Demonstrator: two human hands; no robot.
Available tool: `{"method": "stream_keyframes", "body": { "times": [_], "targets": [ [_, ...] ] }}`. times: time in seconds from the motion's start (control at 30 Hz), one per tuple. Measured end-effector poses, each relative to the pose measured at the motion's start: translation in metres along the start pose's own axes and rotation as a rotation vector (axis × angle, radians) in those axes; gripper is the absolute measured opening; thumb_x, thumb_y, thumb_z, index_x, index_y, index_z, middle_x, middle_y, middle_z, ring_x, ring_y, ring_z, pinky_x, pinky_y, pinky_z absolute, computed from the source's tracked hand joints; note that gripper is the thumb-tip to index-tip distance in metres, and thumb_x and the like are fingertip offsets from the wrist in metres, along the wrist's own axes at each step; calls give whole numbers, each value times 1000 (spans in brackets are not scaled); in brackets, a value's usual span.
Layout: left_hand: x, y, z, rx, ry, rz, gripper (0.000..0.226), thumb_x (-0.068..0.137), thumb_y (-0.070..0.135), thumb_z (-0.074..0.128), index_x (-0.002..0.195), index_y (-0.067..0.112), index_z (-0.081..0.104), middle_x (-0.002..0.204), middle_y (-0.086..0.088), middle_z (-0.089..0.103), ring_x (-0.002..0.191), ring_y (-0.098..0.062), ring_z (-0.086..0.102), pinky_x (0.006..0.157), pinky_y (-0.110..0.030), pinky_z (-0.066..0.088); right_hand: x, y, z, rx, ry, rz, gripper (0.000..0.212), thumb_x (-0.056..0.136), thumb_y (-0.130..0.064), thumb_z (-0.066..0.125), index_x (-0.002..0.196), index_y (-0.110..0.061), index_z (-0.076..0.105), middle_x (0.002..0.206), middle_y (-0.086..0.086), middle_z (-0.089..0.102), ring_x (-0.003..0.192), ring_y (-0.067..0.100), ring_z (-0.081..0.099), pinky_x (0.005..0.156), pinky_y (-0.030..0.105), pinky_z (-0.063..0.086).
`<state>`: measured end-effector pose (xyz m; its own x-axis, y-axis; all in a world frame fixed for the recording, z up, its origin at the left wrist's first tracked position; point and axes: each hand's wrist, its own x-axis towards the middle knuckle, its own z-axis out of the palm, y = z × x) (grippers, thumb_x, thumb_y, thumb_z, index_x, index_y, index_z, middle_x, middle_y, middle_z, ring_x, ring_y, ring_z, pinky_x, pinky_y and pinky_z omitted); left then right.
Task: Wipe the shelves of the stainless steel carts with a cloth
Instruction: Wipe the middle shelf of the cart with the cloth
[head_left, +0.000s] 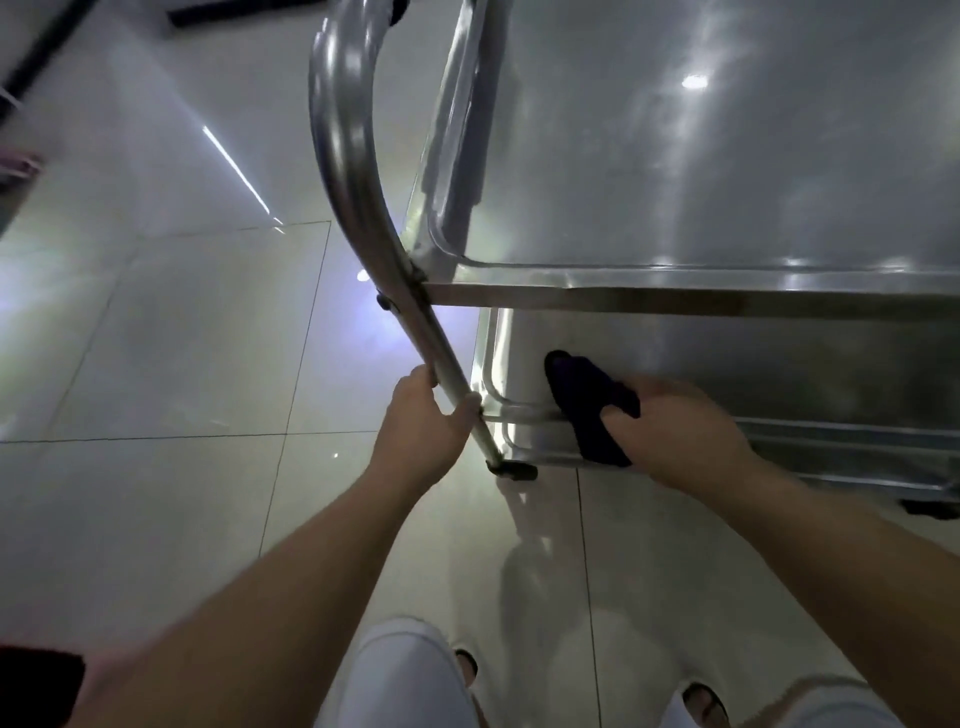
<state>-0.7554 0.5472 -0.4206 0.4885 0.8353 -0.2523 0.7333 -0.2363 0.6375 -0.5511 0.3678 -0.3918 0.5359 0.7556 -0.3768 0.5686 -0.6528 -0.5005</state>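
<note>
The left hand (423, 413) is curled tight around the lower part of the cart's tubular steel upright (343, 156), fingers wrapped over the tube and thumb under it, just above the black foot (514, 470) at the near left corner of the cart. Just to the right of it, the lowest shelf (727, 364) shows its raised rim and rounded near left corner; nothing lies in it but the cloth. The dark cloth (587, 400) is draped over that shelf's near edge close to the left corner, one end lying on the shelf surface and the other hanging down the outside of the rim. The right hand (680, 431) presses down on the cloth, fingers bent and closed over it, pinning it to the near edge. Above, the upper shelf (727, 156) is a bare steel tray reflecting ceiling lights. The cart stands on a pale tiled floor (156, 338).
</note>
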Motion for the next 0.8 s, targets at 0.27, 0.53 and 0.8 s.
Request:
{"method": "stream_keyframes", "body": {
  "times": [0.27,0.53,0.8],
  "targets": [
    [45,-17,45,-397,191,167,4,98,37,68,100,34,66,97,8,74,79,1,70,61,-11,51,68,3,39,-119,187,-230,32,99,-41,50,123,-25,62,103,-2,65,88,19,60,85,40,55],
    [62,-27,71,-550,314,253,31,95,35,64,81,7,65,66,2,69,55,-10,63,53,-26,49,87,-12,110,-219,250,-438,50,96,-39,46,146,-41,45,122,-10,64,111,21,56,100,47,45],
    [67,-29,78,-591,365,237,38,88,41,62,82,4,56,58,3,57,51,-12,54,49,-36,50,121,-16,152,-174,168,-476,53,100,-34,39,152,-41,42,157,-17,45,149,15,33,120,49,28]
  ]
}}
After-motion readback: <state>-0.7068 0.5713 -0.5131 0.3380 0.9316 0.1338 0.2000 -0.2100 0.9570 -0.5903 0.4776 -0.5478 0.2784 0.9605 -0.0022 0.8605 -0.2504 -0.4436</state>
